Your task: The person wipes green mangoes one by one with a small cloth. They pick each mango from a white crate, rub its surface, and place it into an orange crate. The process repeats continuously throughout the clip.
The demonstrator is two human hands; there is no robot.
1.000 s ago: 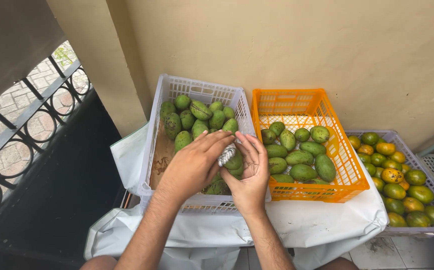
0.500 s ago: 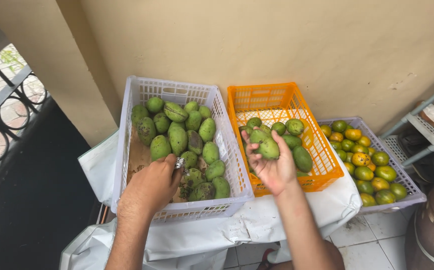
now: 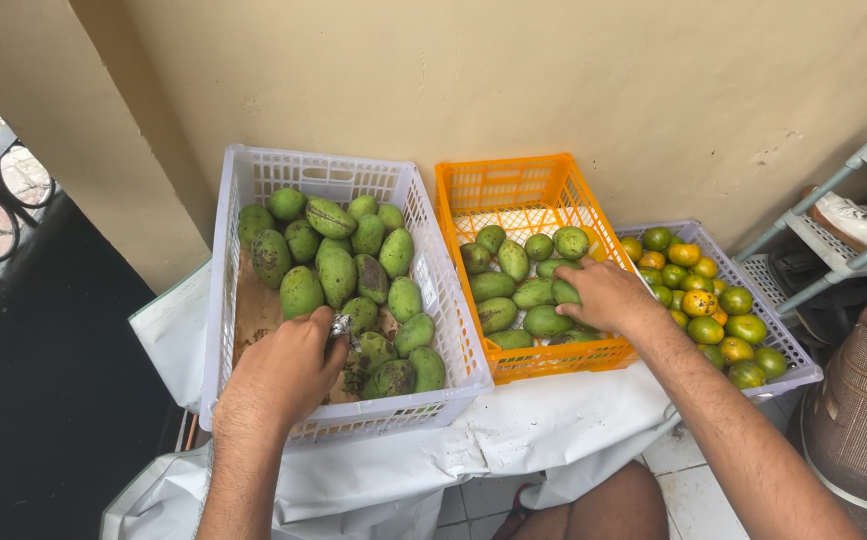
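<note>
The right hand (image 3: 604,295) rests palm-down on mangoes (image 3: 514,292) in the orange crate (image 3: 502,190); the left hand (image 3: 289,370) grips a small knife (image 3: 341,325) over the fuller white crate (image 3: 254,180).

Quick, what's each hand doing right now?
Left hand: closed on a small silvery tool in the white crate.
Right hand: laid on a green mango; grip unclear.

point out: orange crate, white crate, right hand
orange crate (image 3: 499,185): head view, on its bare back wall.
white crate (image 3: 319,168): head view, on its back wall.
right hand (image 3: 604,295): head view, on the back of the hand, over the green mangoes.
</note>
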